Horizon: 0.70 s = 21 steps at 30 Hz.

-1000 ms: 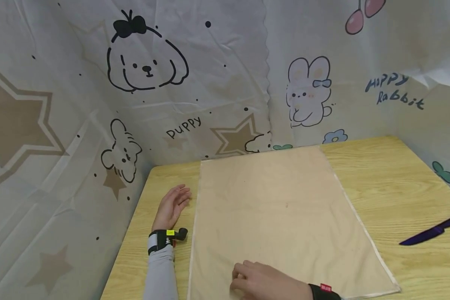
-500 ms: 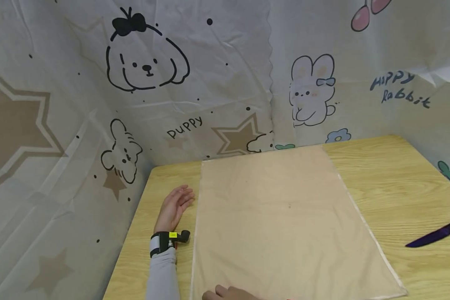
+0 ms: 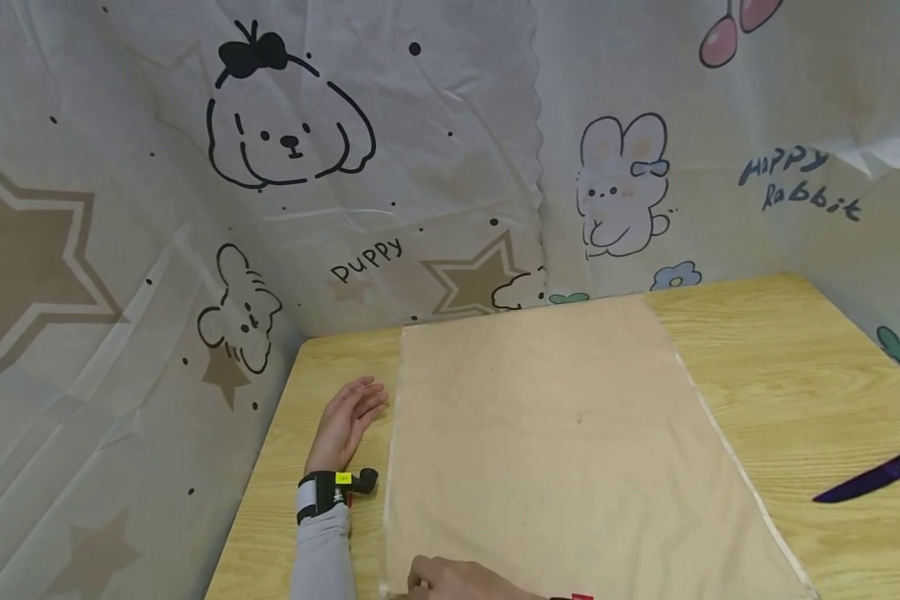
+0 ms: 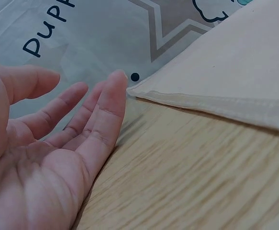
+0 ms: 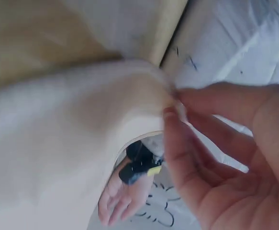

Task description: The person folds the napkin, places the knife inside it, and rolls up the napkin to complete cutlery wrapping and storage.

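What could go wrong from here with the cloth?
1. Slip: the right hand pinches just the edge of the cloth, by its near-left corner, so it might come loose.
2. Drag: the left hand lies beside the cloth, not on it, so a pull could shift or crease the whole sheet.
3. Knife: it lies on the table to the cloth's right; a wide sweep might knock it.

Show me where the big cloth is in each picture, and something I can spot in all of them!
Head: the cloth fills the middle, down to the bottom edge.
Left wrist: the cloth is at the upper right, one corner pointing left.
Right wrist: the cloth covers much of the left side, its edge pinched by the right hand.
Shared landmark: the left hand.
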{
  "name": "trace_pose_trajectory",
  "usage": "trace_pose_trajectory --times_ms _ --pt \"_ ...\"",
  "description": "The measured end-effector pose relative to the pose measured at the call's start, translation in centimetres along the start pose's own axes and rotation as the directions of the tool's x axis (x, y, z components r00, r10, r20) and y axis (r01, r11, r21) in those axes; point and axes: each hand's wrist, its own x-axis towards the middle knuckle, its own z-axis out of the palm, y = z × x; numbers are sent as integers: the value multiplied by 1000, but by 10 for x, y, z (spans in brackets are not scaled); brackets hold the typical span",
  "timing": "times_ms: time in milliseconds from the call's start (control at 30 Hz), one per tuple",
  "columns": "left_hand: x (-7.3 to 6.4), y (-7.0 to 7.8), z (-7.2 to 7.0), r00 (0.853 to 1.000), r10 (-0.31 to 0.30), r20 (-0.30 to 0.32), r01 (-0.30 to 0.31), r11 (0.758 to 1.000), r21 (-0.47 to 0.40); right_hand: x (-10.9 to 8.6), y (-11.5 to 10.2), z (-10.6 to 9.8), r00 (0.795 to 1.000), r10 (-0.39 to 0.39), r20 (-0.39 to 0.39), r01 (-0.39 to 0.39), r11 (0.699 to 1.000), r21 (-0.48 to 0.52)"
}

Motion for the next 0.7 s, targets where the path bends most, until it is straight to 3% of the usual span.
trace_pose_trajectory --times_ms 100,267,467,700 --pt "-1 -2 0 1000 3 2 -2 1000 -3 2 2 -15 991 -104 -89 90 985 -150" --pt "1 -2 -2 1000 11 -1 -11 1000 -18 2 11 -40 974 2 -227 -24 995 -92" --pt "3 -1 -3 1000 2 11 -2 999 -44 -1 34 -69 914 48 -404 -79 995 -61" --pt "7 -1 -2 999 -35 -25 34 999 -33 -13 73 -123 864 188 -466 -259 962 -91"
